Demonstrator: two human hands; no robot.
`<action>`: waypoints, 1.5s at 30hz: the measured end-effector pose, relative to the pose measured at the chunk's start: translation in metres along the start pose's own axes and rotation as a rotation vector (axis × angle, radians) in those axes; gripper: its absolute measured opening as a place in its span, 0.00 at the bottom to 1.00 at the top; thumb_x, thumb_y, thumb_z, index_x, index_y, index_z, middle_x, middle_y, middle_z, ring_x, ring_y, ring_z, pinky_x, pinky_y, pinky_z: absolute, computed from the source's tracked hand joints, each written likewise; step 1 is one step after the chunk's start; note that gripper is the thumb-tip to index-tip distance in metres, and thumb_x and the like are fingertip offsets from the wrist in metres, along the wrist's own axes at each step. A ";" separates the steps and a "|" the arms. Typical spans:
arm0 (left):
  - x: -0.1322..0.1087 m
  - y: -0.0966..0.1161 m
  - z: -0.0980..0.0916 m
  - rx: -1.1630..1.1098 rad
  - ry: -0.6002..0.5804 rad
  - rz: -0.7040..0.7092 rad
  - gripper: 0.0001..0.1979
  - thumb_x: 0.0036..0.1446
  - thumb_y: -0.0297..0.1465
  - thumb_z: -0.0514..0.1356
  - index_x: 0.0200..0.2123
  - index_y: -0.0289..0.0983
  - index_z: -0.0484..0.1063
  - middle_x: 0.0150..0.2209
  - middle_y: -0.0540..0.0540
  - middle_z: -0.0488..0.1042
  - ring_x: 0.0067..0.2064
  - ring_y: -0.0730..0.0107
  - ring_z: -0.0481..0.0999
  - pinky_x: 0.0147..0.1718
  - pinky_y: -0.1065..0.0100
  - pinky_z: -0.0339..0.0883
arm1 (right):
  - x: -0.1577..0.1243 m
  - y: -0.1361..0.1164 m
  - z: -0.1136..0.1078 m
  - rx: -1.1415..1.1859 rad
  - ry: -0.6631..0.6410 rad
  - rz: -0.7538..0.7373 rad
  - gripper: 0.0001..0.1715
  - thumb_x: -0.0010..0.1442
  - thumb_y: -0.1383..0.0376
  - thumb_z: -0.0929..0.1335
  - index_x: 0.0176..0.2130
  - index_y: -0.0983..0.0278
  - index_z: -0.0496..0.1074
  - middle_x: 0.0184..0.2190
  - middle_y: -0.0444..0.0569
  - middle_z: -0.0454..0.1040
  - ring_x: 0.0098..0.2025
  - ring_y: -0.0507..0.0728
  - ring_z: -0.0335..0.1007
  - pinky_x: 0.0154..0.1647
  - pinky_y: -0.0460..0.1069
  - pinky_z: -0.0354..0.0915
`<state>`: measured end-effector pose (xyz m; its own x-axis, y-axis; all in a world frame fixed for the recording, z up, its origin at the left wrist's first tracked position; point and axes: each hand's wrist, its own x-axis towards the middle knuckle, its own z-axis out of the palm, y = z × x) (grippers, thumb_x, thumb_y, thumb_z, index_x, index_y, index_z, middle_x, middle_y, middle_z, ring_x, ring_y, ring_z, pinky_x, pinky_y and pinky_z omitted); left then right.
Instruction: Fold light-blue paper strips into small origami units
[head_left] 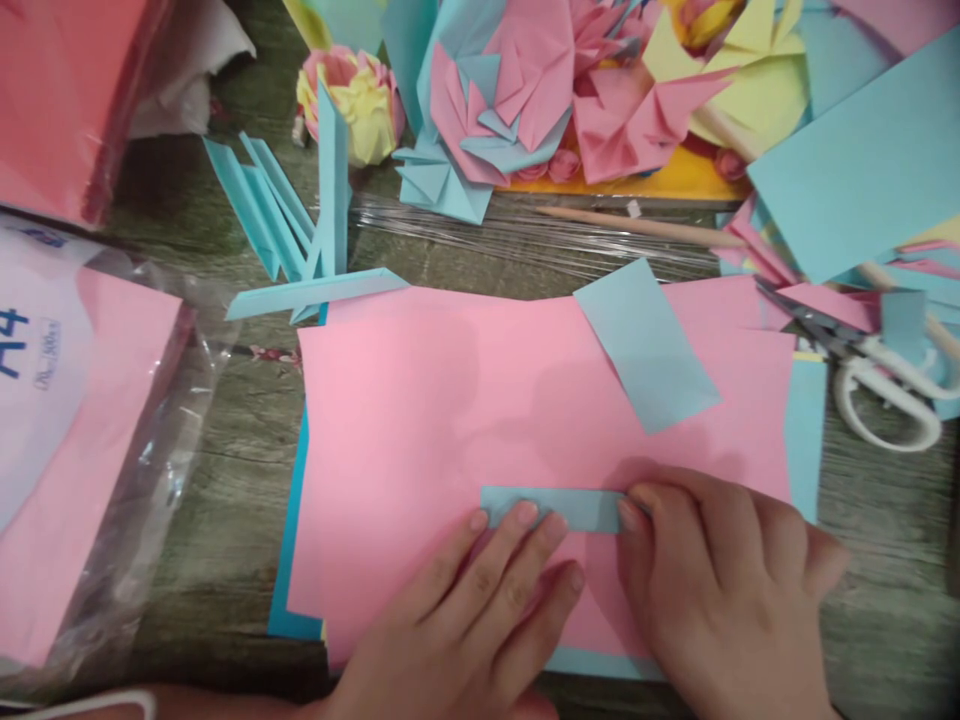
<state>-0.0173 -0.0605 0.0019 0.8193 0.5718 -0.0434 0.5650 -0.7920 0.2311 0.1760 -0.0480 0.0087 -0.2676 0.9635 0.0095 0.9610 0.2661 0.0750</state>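
A narrow folded strip of light blue paper [577, 509] lies flat across a stack of pink paper sheets [405, 420]. My left hand [472, 610] rests with its fingers spread, their tips on the strip's left part. At the right end of the strip, my right hand [727, 580] pinches the paper between thumb and curled forefinger. Farther up the pink stack is a loose light blue paper rectangle [649, 345], lying at a slant. Several folded blue paper strips [285, 220] are heaped beyond the stack's upper left corner.
White-handled scissors [885, 390] lie at the right. Folded paper flowers [510, 90] and blue sheets [862, 150] crowd the far side, near thin wires [465, 225] and a wooden stick [637, 225]. Plastic-wrapped pink paper [90, 400] and a red pack [67, 100] occupy the left.
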 end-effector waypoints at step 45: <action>0.000 0.006 0.002 0.101 -0.041 -0.032 0.37 0.50 0.53 0.44 0.58 0.37 0.49 0.59 0.41 0.51 0.60 0.54 0.48 0.58 0.55 0.35 | 0.004 -0.004 -0.001 -0.054 0.019 0.061 0.09 0.56 0.63 0.61 0.30 0.66 0.67 0.31 0.52 0.69 0.34 0.58 0.59 0.35 0.54 0.50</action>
<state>-0.0139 -0.0658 0.0012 0.8030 0.5893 -0.0893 0.5960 -0.7924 0.1301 0.1716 -0.0454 0.0099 -0.2100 0.9771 0.0347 0.9707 0.2041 0.1271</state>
